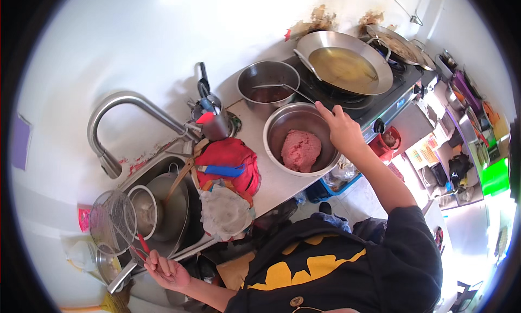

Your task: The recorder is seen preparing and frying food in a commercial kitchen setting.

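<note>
My right hand (342,129) grips the end of a metal spoon (299,94), whose far end reaches over a deep steel pot (268,74) with dark residue inside. Below that hand stands a steel mixing bowl (273,150), holding a lump of pink ground meat or paste (301,150). At the sink's near left edge, my left hand (167,270) is closed around the red handle of a round wire-mesh skimmer (112,222). A thin wire loop shows against its palm. The mesh hangs over the sink's left side, in front of a small bowl (156,215).
A wok of yellowish oil (344,64) rests on the gas stove (368,109), with another filled pan (392,44) beyond. The sink (195,219) holds a large pan (177,191) under a curved faucet (118,99). Red cloths (240,162) and a utensil holder (215,125) occupy the counter.
</note>
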`<state>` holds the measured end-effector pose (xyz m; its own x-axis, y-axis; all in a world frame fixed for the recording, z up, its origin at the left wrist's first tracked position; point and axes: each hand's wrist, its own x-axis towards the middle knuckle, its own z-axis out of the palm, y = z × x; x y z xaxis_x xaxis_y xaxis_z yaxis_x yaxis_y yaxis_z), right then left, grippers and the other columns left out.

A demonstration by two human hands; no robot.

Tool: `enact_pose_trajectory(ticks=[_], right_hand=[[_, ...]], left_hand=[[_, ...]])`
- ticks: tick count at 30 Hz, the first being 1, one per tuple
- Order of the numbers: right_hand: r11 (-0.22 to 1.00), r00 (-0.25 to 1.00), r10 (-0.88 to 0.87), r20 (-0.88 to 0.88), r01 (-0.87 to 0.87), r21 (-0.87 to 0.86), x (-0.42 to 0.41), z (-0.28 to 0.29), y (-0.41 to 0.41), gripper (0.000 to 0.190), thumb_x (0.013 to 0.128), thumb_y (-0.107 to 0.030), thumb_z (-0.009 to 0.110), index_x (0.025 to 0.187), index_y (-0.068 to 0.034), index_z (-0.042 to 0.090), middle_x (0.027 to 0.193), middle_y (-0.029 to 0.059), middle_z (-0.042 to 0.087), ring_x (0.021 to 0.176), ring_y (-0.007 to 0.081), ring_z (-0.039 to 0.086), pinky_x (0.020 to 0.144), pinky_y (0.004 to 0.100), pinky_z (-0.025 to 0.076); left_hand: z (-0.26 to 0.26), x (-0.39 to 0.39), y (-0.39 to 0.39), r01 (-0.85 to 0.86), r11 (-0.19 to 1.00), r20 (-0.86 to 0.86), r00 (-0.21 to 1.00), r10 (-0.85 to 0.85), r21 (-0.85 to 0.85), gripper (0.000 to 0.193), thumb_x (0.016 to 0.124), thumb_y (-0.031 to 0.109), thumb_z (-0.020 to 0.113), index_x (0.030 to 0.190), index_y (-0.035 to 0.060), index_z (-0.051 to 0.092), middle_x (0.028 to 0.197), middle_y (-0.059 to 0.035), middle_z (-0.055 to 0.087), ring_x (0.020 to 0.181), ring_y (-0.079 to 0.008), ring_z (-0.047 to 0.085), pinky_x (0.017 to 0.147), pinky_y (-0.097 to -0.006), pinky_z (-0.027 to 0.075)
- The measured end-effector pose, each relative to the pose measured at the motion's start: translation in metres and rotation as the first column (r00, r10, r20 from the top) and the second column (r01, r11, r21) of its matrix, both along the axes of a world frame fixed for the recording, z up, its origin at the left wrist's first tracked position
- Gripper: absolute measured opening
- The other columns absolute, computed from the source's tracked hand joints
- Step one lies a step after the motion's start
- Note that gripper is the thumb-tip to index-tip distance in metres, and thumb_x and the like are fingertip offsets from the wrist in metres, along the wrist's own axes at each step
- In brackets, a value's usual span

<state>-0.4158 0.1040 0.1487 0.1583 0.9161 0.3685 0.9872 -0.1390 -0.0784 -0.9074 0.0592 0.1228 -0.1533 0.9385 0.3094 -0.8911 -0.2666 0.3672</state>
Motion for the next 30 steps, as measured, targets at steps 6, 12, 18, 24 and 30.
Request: enact_pose_trajectory(ticks=[6,12,18,24,30], right_hand=[[0.999,0.973,0.040,-0.228,-0.033,0.035,0.006,0.040,0.004,0.053,0.076,-0.005,0.048,0.126,-0.015,0.037,0.091,0.0174,0.048,0.075,0.0344,0.057,0.061,0.0414,0.048],[0.985,0.432,0.117,-0.894,-0.167,0.048,0.037,0.102,0.013,0.046,0.083,-0.013,0.046,0.129,-0.014,0.038,0.070,-0.0001,0.044,0.053,0.0041,0.044,0.042,0.0189,0.046],[0.987,0.461,0.034,-0.887,-0.152,-0.041,0.107,0.145,0.009,0.043,0.083,-0.025,0.051,0.122,-0.010,0.045,0.060,-0.0047,0.043,0.047,0.0020,0.039,0.036,0.0157,0.033],[0.974,0.755,-0.037,-0.655,-0.120,-0.193,0.184,0.206,-0.021,0.040,0.078,-0.021,0.058,0.114,-0.007,0.053,0.058,-0.0028,0.049,0.045,0.0019,0.040,0.036,0.0157,0.025],[0.887,0.902,-0.174,-0.395,-0.030,-0.460,0.215,0.264,-0.025,0.030,0.069,-0.009,0.061,0.099,-0.003,0.062,0.059,0.0006,0.055,0.042,0.0031,0.043,0.032,0.0172,0.025]], left_hand=[[0.003,0.011,0.000,-0.041,0.998,-0.027,0.999,0.040,-0.051,0.020,0.093,0.014,0.035,0.077,0.0007,0.033,0.077,-0.0085,0.035,0.041,-0.0074,0.027,0.030,-0.0194,0.022],[0.002,0.025,0.003,-0.039,0.997,-0.039,0.999,0.036,-0.062,0.025,0.094,0.017,0.034,0.077,-0.0010,0.031,0.079,-0.0078,0.035,0.039,-0.0075,0.025,0.029,-0.0206,0.019],[0.005,0.044,0.004,-0.043,0.996,-0.023,0.999,0.041,-0.072,0.025,0.094,0.018,0.033,0.077,-0.0002,0.031,0.078,-0.0070,0.034,0.039,-0.0073,0.024,0.030,-0.0207,0.019],[0.006,0.059,0.002,-0.054,0.998,-0.045,0.998,0.052,-0.043,0.020,0.093,0.016,0.035,0.080,0.0004,0.034,0.078,-0.0080,0.036,0.041,-0.0071,0.026,0.031,-0.0204,0.021],[0.007,0.074,-0.006,-0.072,0.997,-0.068,0.995,0.071,-0.016,0.022,0.093,0.017,0.035,0.080,0.0003,0.035,0.078,-0.0084,0.037,0.042,-0.0072,0.027,0.034,-0.0203,0.024]])
